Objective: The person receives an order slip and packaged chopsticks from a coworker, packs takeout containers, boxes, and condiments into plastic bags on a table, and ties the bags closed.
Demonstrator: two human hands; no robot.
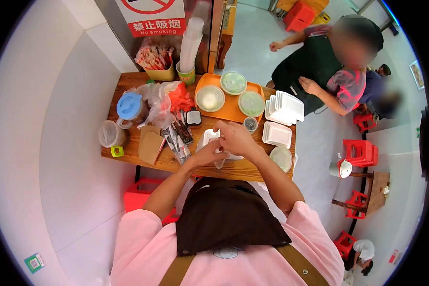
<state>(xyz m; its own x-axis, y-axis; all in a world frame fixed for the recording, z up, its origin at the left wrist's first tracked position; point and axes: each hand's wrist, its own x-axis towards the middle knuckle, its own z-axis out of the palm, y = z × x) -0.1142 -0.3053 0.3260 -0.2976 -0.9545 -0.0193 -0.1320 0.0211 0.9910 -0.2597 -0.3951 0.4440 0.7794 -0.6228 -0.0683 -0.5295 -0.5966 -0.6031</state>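
Observation:
Both hands meet over a white container in a thin plastic bag [209, 137] near the table's front edge. My left hand [208, 153] has bent fingers at the bag's front side. My right hand [235, 138] reaches over from the right, its fingers curled above the bag. What the fingertips pinch is too small to make out. Just behind my right hand stands a small round cup with dark contents [250, 124]. Wrapped utensils [177, 143] lie left of the bag.
An orange tray [215, 113] holds round lidded bowls. White boxes [277, 134] and another bowl [281, 158] stand at the right. A blue-lidded jug [129, 106], plastic bags and cardboard lie left. A person in a dark apron [305, 64] stands beyond the table.

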